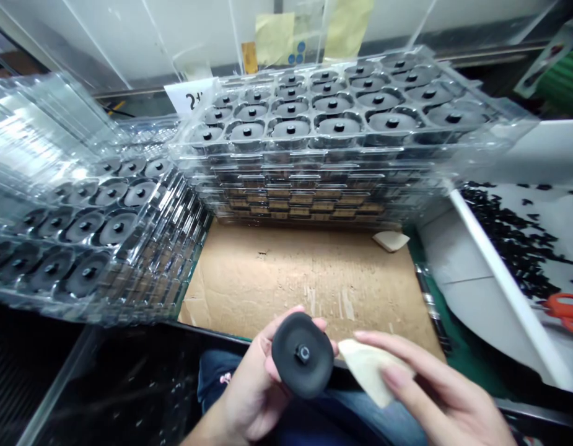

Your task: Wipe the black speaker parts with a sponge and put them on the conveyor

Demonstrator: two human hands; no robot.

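A big sheet of brown cardboard (305, 285) lies on the bench. A tall stack of clear plastic trays (314, 164) stands along its far edge, and a second stack of clear trays (98, 248) stands past its left edge. The top trays have rows of round cups, and each cup holds a black disk (338, 127). Past the right edge is a white tray (481, 297) with lots of small black bits (513, 241) and orange scissors (565, 313) in it. A pale scrap (391, 241) lies near the far right corner of the cardboard.

Over the near edge of the cardboard, the left hand (251, 387) holds up another black disk (301, 354) tight in its fingers. A small post sticks up from the middle of the disk. The right hand (437, 387) pinches a pale wedge (372, 370) of cloth or sponge, hard to tell which. The tip of the wedge is just beside the disk.
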